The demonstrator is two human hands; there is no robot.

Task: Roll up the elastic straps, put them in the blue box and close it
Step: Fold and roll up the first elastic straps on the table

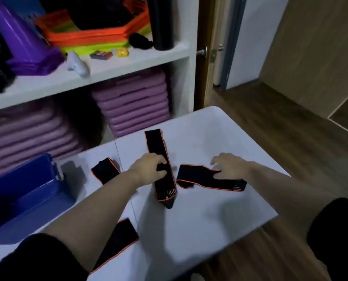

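White table (209, 220) fills the lower view, shelving with purple pads behind it. Blue box (27, 191) sits open at the table's left edge; I see no lid. Four black, orange-edged straps lie flat, none rolled: middle strap (159, 147), right strap (197, 176), a short one (105, 170) near the box, another (120, 238) partly under the left forearm. Left hand (148, 169) rests on the middle strap, fingers curled over it, loosely closed on the fabric. Right hand (230, 167) lies spread on the right strap, pressing rather than gripping as far as I can judge.

Risks: elastic springing loose if a roll starts slack; the forearm dragging the near strap off the edge.

Fingertips blur; the box interior is dark and cropped.
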